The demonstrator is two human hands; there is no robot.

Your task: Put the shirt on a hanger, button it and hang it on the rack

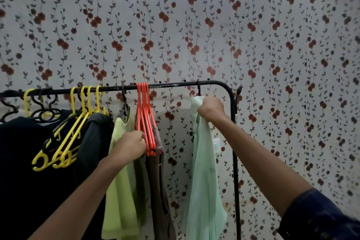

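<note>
A pale mint-green shirt (204,191) hangs long and loose near the right end of the black rack bar (171,84). My right hand (211,110) is shut on its bunched top, just under a black hook on the bar. A bundle of several orange hangers (145,122) hangs from the middle of the bar. My left hand (132,147) pinches the lower end of that bundle.
Left along the bar hang a yellow-green top (120,191), a brown garment (157,191), several empty yellow hangers (66,142) and dark clothes (25,171). The rack's right post (236,161) stands beside the shirt. Floral wallpaper (194,25) lies close behind.
</note>
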